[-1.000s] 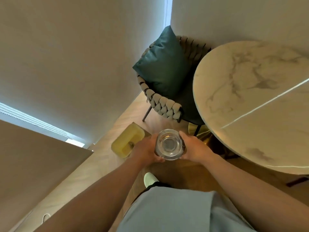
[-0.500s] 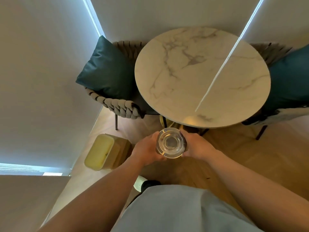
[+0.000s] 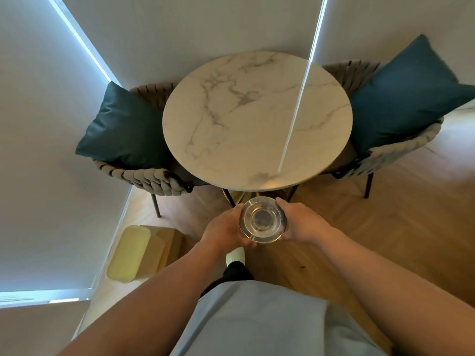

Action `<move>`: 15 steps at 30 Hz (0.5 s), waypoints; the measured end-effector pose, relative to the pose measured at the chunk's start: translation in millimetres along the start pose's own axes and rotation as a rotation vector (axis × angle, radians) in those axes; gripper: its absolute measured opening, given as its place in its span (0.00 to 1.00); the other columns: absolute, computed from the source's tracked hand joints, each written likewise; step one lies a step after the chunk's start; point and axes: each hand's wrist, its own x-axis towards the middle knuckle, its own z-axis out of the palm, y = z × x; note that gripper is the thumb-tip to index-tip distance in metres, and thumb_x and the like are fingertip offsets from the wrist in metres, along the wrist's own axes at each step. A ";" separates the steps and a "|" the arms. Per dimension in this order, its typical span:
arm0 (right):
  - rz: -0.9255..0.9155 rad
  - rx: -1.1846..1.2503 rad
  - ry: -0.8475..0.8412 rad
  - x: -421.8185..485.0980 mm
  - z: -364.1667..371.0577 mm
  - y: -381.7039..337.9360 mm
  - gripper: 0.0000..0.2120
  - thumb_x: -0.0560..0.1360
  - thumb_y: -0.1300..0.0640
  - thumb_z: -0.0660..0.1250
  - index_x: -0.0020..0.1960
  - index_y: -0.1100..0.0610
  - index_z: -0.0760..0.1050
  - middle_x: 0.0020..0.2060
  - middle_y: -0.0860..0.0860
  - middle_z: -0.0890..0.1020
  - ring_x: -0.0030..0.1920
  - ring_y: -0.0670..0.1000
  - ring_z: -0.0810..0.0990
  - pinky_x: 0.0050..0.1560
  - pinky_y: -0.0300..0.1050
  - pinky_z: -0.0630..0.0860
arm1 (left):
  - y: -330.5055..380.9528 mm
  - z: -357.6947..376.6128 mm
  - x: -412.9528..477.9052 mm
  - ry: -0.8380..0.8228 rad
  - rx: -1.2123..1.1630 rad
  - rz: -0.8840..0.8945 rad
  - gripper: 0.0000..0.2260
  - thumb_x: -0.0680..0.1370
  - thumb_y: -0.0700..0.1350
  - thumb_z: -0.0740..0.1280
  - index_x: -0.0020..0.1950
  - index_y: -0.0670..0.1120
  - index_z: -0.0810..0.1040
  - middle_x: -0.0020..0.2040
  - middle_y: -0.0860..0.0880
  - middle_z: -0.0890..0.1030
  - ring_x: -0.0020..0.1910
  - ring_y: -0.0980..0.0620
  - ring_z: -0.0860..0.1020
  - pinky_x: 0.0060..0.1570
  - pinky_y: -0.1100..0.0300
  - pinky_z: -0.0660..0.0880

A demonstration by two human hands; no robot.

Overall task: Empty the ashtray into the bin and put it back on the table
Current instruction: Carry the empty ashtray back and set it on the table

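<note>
The table (image 3: 257,119) is sitting more centered than a second ago. Left hand (image 3: 226,228) and right hand (image 3: 299,222) are gripping one ashtray (image 3: 262,220); one bin (image 3: 136,254), two chairs (image 3: 144,176).

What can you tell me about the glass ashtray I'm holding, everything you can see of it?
The ashtray is round, thick clear glass with a wide rim around a shallow central well. It sits upright and level, held in the air over the wooden floor just short of the marble table's near edge. The left hand and right hand cup it from opposite sides. The bowl looks nearly empty; a few tiny dark specks show near the rim.
</note>
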 end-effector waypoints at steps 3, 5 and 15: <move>0.006 0.028 0.001 0.2 -1.3 8.1 0.36 0.64 0.49 0.80 0.66 0.51 0.66 0.51 0.47 0.82 0.51 0.50 0.81 0.53 0.51 0.81 | 2.2 2.0 9.3 -0.020 0.012 0.010 0.42 0.61 0.56 0.81 0.70 0.55 0.65 0.63 0.54 0.77 0.61 0.51 0.75 0.61 0.48 0.74; 0.011 0.034 0.007 3.7 -2.3 12.9 0.35 0.63 0.49 0.80 0.65 0.50 0.67 0.50 0.46 0.81 0.49 0.48 0.81 0.52 0.50 0.81 | 1.9 2.8 16.8 -0.033 0.020 0.015 0.42 0.61 0.56 0.81 0.70 0.54 0.65 0.62 0.53 0.77 0.60 0.51 0.76 0.60 0.49 0.74; 0.034 -0.040 -0.014 69.6 -19.0 25.8 0.31 0.62 0.50 0.80 0.56 0.50 0.66 0.47 0.48 0.80 0.47 0.53 0.81 0.46 0.52 0.79 | -17.2 -19.8 78.3 -0.074 -0.016 -0.007 0.43 0.60 0.56 0.81 0.70 0.52 0.66 0.62 0.52 0.77 0.59 0.51 0.76 0.59 0.49 0.75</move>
